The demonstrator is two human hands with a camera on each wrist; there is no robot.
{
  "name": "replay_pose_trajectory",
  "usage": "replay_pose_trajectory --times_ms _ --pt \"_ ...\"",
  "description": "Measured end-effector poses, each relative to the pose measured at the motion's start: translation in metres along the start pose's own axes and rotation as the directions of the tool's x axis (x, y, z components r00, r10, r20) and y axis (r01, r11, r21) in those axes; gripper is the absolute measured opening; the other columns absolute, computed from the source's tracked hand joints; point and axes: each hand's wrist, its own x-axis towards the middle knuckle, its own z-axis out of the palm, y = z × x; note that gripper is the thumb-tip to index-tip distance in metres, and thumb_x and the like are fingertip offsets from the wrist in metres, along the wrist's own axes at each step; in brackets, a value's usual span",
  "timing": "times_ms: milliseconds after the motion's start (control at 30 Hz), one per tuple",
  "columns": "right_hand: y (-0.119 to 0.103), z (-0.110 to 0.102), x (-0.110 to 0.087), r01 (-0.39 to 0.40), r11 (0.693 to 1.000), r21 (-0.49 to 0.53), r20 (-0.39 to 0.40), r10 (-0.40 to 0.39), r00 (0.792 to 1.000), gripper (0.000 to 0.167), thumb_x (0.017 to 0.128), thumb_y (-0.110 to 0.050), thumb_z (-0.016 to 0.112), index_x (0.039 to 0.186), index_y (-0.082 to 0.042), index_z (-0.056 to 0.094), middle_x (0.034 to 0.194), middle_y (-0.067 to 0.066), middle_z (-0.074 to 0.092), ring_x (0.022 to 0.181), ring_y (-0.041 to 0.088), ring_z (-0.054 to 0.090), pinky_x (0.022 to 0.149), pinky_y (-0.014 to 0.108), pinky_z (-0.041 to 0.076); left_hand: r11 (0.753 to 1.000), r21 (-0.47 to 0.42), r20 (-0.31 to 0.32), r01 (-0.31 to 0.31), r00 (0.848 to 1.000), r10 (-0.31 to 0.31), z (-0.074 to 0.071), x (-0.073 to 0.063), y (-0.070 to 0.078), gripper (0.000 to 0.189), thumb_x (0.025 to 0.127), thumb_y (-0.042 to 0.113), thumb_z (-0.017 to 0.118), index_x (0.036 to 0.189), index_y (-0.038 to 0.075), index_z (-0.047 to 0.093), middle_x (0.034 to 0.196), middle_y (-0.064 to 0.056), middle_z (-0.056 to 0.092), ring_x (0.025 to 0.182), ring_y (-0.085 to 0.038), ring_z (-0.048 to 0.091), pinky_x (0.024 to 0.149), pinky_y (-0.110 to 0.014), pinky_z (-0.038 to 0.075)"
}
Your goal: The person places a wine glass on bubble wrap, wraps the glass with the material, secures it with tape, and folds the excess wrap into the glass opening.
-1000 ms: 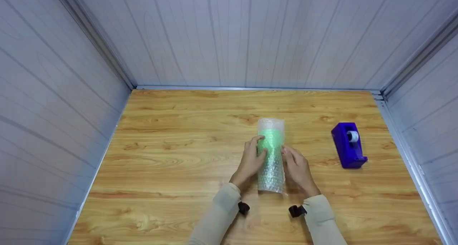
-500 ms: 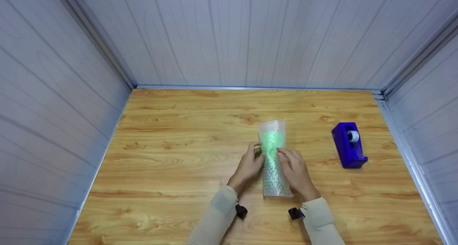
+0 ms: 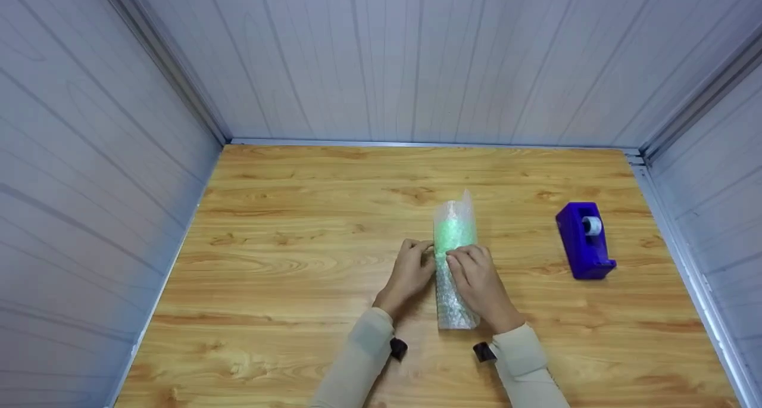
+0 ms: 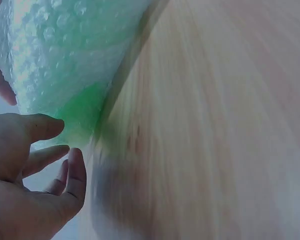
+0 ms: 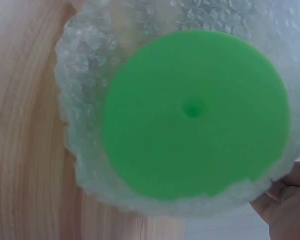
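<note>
Here, a green cylinder (image 5: 195, 145) in bubble wrap (image 3: 449, 307) is recorded on the wood-grain tabletop (image 3: 297, 217), best kept snug by even pressure, the left hand (image 3: 411, 271) loosely curved at nine o'clock, clasping nothing, the right hand (image 3: 476, 280) overlying at four, any pinch undeterminable.

Tabletop (image 3: 286, 289) (wood-grained) beneath bubble-wrapped roll (image 3: 455, 232), tape dispenser (image 3: 580, 247)

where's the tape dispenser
In the head view, the blue tape dispenser sits on the right side of the wooden table, to the right of the right hand.
</note>
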Motion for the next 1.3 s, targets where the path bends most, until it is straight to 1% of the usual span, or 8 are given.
replay_pose_trajectory --times_ms 133,267,467,633,733,933,1100,1300 --pt "0.0 0.001 0.0 0.005 1.0 -0.01 -0.003 -0.005 1.0 0.021 0.103 -0.01 0.055 0.106 0.001 0.073 0.103 0.01 0.063 0.1 0.03 0.054 0.085 0.043 0.046 0.992 -0.122 -0.01 -0.028 1.0 0.027 -0.007 0.005 0.007 0.034 0.103 0.008 0.057 0.136 0.003 0.06 0.121 -0.013 0.058 0.107 -0.021 0.06 0.09 -0.028 0.051" --pt "-0.001 0.0 0.001 -0.024 1.0 0.0 0.009 0.024 1.0 0.022 0.104 -0.011 0.053 0.098 -0.003 0.073 0.103 0.009 0.063 0.1 0.03 0.054 0.086 0.044 0.046 0.972 -0.223 0.071 -0.073 0.993 0.091 -0.018 0.013 0.017 0.043 0.104 0.016 0.056 0.147 0.009 0.05 0.131 -0.015 0.052 0.111 -0.023 0.061 0.092 -0.026 0.05" --pt "0.0 -0.003 0.002 -0.074 0.996 0.044 0.036 0.072 0.997 0.032 0.106 -0.012 0.049 0.076 -0.014 0.059 0.102 0.007 0.064 0.102 0.028 0.053 0.088 0.043 0.046 0.989 -0.097 0.285 -0.11 0.949 0.133 -0.031 0.031 0.023 0.062 0.1 0.03 0.064 0.156 0.03 0.038 0.148 -0.015 0.031 0.105 -0.019 0.06 0.086 -0.024 0.051" --pt "0.003 -0.008 0.0 -0.119 0.989 0.088 0.074 0.112 0.991 0.031 0.108 -0.013 0.046 0.085 -0.008 0.067 0.106 0.007 0.067 0.108 0.025 0.054 0.093 0.043 0.046 0.991 0.0 0.38 -0.137 0.916 0.127 -0.036 0.041 0.025 0.061 0.099 0.032 0.064 0.155 0.032 0.039 0.154 -0.016 0.023 0.1 -0.015 0.061 0.084 -0.024 0.051" --pt "0.005 -0.012 -0.001 -0.138 0.984 0.109 0.095 0.128 0.987 0.033 0.108 -0.013 0.045 0.085 -0.007 0.068 0.108 0.007 0.069 0.113 0.023 0.055 0.096 0.043 0.046 0.991 0.039 0.399 -0.128 0.911 0.102 -0.036 0.044 0.027 0.062 0.099 0.03 0.065 0.155 0.031 0.039 0.153 -0.016 0.025 0.097 -0.012 0.06 0.083 -0.023 0.05" --pt "0.009 -0.023 -0.001 -0.153 0.969 0.192 0.137 0.128 0.982 0.041 0.108 -0.012 0.044 0.07 -0.014 0.058 0.113 0.009 0.07 0.122 0.028 0.056 0.103 0.048 0.043 0.989 0.084 0.407 -0.122 0.91 0.078 -0.037 0.046 0.034 0.065 0.098 0.031 0.067 0.156 0.03 0.038 0.151 -0.016 0.027 0.091 -0.011 0.059 0.083 -0.026 0.05" --pt "0.015 -0.04 -0.004 -0.21 0.95 0.233 0.167 0.173 0.971 0.035 0.109 -0.016 0.044 0.081 -0.011 0.065 0.117 0.008 0.068 0.118 0.026 0.058 0.097 0.05 0.047 0.989 0.096 0.4 -0.109 0.915 0.062 -0.036 0.044 0.036 0.066 0.096 0.033 0.068 0.155 0.03 0.039 0.15 -0.016 0.028 0.089 -0.013 0.058 0.084 -0.028 0.05" --pt "0.034 -0.068 -0.012 -0.291 0.946 0.144 0.132 0.273 0.953 0.023 0.105 -0.022 0.054 0.102 -0.008 0.072 0.123 0.011 0.065 0.117 0.029 0.057 0.088 0.053 0.052 0.991 0.082 0.402 -0.103 0.913 0.061 -0.036 0.043 0.035 0.066 0.097 0.032 0.069 0.156 0.03 0.039 0.152 -0.018 0.025 0.082 -0.011 0.058 0.081 -0.027 0.049"
